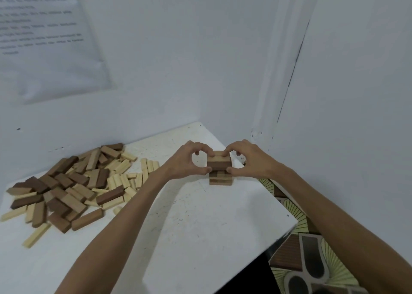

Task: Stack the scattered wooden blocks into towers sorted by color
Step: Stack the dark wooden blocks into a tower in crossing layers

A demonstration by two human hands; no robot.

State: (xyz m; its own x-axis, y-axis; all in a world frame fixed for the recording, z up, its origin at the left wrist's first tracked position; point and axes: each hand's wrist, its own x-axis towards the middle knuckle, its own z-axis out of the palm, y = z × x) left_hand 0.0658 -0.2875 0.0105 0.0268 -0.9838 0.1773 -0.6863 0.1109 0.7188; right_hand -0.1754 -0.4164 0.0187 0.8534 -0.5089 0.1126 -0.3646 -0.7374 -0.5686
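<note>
**A:** What lies farthest left of the hands?

**B:** A white sheet of printed paper hangs on the pale wall, above and well to the left of both hands. Below it, on the white table, lies a loose pile of scattered wooden blocks in dark brown, tan and pale cream. It is well left of the left hand, and the cream pieces come nearest that forearm.

**A:** And the left hand itself?

**B:** The left hand is curled round the left end of the top layer of a short tower of brown and tan wooden blocks. The thumb is on the near side and the fingers are over the far side.

**A:** Where does that tower stand?

**B:** It stands directly between the two hands, near the table's far right edge. Its top shows a tan face above a dark brown side, and the lower layers show beneath the thumbs.

**A:** The right hand?

**B:** The right hand clasps the right end of the same layer, with the thumb near and the fingers far.

**A:** Anything further right?

**B:** Below and to the right of the right forearm, past the table edge, there is patterned floor in green, brown and grey.
</note>
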